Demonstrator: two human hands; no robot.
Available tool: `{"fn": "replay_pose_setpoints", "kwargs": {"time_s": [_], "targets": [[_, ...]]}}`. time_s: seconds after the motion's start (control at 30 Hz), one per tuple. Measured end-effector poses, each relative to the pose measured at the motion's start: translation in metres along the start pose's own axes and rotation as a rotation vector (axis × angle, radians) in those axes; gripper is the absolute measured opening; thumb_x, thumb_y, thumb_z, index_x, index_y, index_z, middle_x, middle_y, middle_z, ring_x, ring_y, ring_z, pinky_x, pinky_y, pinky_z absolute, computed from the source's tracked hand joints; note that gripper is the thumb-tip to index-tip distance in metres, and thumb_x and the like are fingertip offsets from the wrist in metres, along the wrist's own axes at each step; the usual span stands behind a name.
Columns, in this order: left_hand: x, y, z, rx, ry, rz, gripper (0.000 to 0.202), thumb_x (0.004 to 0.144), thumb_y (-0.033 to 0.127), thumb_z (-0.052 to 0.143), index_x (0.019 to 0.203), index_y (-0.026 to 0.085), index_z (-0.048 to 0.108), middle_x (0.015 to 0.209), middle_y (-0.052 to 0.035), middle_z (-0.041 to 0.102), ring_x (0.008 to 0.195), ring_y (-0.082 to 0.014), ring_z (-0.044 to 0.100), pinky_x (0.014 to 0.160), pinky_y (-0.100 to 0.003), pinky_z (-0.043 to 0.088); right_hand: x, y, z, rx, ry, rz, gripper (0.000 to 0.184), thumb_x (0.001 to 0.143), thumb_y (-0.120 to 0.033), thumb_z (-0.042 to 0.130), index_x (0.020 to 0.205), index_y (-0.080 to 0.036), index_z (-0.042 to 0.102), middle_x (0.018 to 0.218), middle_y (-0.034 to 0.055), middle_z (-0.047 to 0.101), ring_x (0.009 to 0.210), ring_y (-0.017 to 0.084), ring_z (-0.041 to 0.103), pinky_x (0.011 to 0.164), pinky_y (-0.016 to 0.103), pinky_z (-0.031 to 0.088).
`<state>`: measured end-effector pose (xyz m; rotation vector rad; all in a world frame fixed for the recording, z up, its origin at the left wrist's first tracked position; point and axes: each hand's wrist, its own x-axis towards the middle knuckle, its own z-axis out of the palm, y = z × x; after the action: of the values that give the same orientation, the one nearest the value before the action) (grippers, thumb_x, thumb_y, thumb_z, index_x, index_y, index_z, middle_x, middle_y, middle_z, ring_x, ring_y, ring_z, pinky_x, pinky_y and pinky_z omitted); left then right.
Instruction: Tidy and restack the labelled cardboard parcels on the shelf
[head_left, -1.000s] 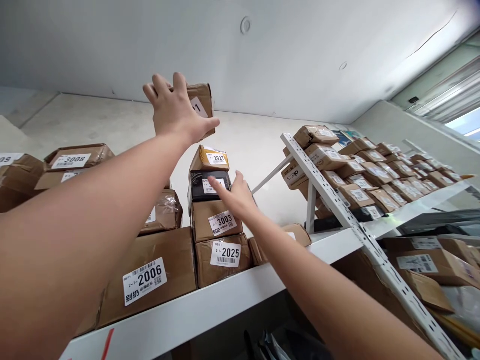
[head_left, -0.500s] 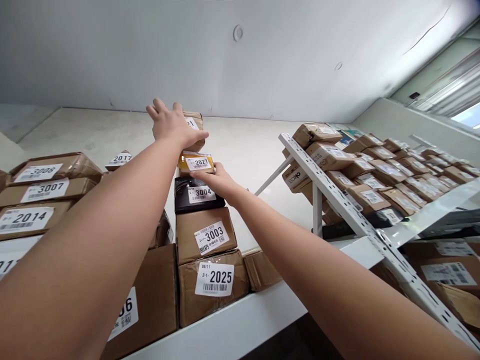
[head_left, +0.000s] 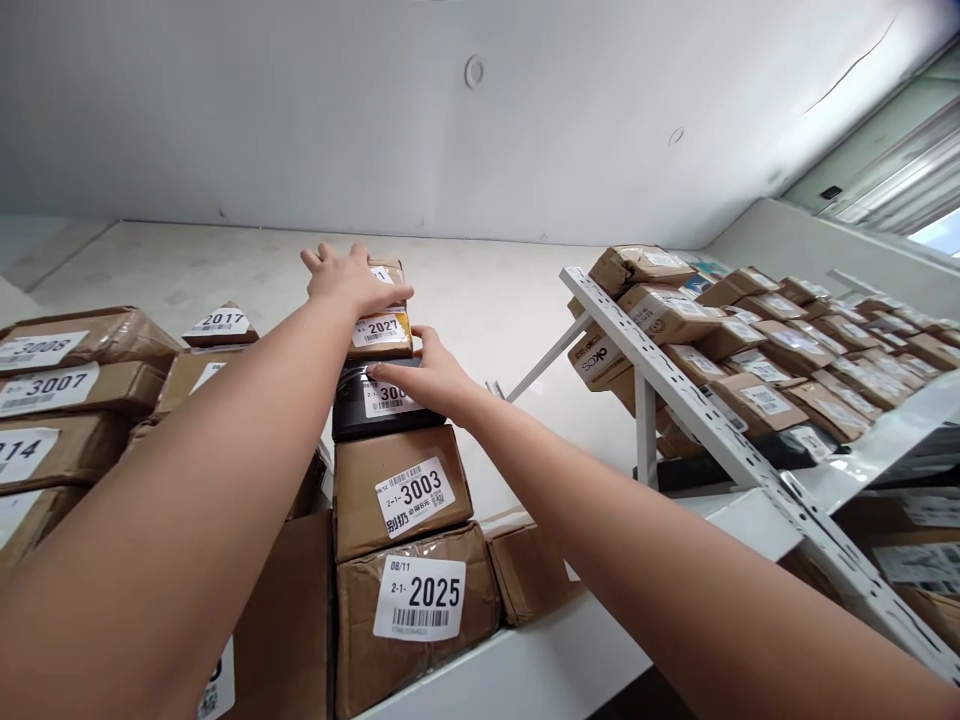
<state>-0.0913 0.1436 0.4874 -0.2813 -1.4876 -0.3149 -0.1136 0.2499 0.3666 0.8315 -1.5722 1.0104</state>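
A narrow stack of parcels rises in front of me. On top is a small brown cardboard box (head_left: 387, 270), its label partly covered. My left hand (head_left: 343, 280) is spread over its left side, thumb across its front. Just below lies a yellow-fronted box (head_left: 401, 330) labelled 2027. My right hand (head_left: 433, 375) is at the right of the stack, its thumb stretched across the front of a black parcel (head_left: 356, 415) and a finger raised beside the yellow-fronted box. Its other fingers are hidden. Lower down sit cardboard boxes labelled 3003 (head_left: 360, 500) and 2025 (head_left: 356, 620).
More labelled boxes (head_left: 112, 385) are stacked at the left, partly behind my left arm. The stack stands on a white shelf (head_left: 517, 665). A slotted white rack post (head_left: 667, 380) slants at the right, beside another shelf of parcels (head_left: 765, 400). The ceiling (head_left: 300, 110) is overhead.
My left hand has moved down, and the top box appears lower and shorter in view. My right thumb has shifted from the yellow-fronted box down to the black parcel. The view has shifted slightly.
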Motion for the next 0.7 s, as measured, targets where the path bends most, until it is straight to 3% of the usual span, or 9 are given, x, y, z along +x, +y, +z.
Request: {"fn": "replay_pose_setpoints", "kwargs": {"time_s": [0.1,0.23,0.37,0.47,0.53,0.7], "targets": [[-0.006,0.003,-0.002,-0.017,0.007,0.007,0.093,0.054,0.069,0.062,0.130,0.019,0.046,0.136,-0.0235,0.037,0.128,-0.0465,0.030,0.099,-0.057,0.038,-0.004,-0.003,-0.009,-0.032,-0.035,0.015,0.091,0.068,-0.048,0.076,0.140,-0.018,0.028,0.127,0.0143,0.058,0.114,0.029,0.057,0.099,0.047,0.048],[-0.013,0.006,-0.007,0.004,-0.021,-0.002,0.099,0.053,0.069,0.063,0.136,0.021,0.038,0.144,-0.0198,0.029,0.131,-0.0491,0.025,0.100,-0.058,0.038,-0.029,-0.008,-0.046,-0.215,-0.078,0.177,0.101,0.074,-0.067,0.064,0.148,-0.019,0.016,0.140,0.0176,0.047,0.122,0.032,0.050,0.104,0.050,0.042],[-0.020,0.008,-0.010,0.038,-0.071,-0.016,0.102,0.052,0.069,0.064,0.139,0.024,0.034,0.148,-0.0173,0.025,0.131,-0.0488,0.026,0.098,-0.058,0.043,-0.086,-0.009,-0.083,-0.633,-0.200,0.338,0.094,0.070,-0.077,0.059,0.142,-0.022,0.035,0.137,0.0167,0.050,0.118,0.037,0.051,0.100,0.055,0.042],[-0.025,0.009,-0.013,0.039,-0.101,-0.017,0.103,0.053,0.070,0.063,0.140,0.025,0.032,0.148,-0.0186,0.024,0.131,-0.0489,0.028,0.097,-0.058,0.044,-0.134,-0.003,-0.092,-0.854,-0.350,0.306,0.084,0.063,-0.078,0.064,0.123,-0.021,0.055,0.123,0.0149,0.059,0.107,0.036,0.056,0.092,0.052,0.047],[-0.028,0.010,-0.018,0.034,-0.110,-0.022,0.102,0.056,0.072,0.061,0.142,0.026,0.030,0.152,-0.0181,0.019,0.133,-0.0494,0.027,0.099,-0.059,0.042,-0.157,0.003,-0.093,-0.947,-0.371,0.257,0.079,0.061,-0.078,0.065,0.113,-0.019,0.061,0.114,0.0145,0.062,0.104,0.036,0.056,0.089,0.052,0.048],[-0.031,0.003,-0.043,-0.004,-0.083,-0.072,0.089,0.071,0.075,0.044,0.144,0.026,0.031,0.155,-0.0169,0.017,0.137,-0.0480,0.024,0.105,-0.061,0.034,-0.169,0.020,-0.108,-1.006,-0.457,0.082,0.076,0.062,-0.067,0.075,0.122,-0.024,0.058,0.115,0.0105,0.063,0.108,0.034,0.054,0.092,0.050,0.047]]}}
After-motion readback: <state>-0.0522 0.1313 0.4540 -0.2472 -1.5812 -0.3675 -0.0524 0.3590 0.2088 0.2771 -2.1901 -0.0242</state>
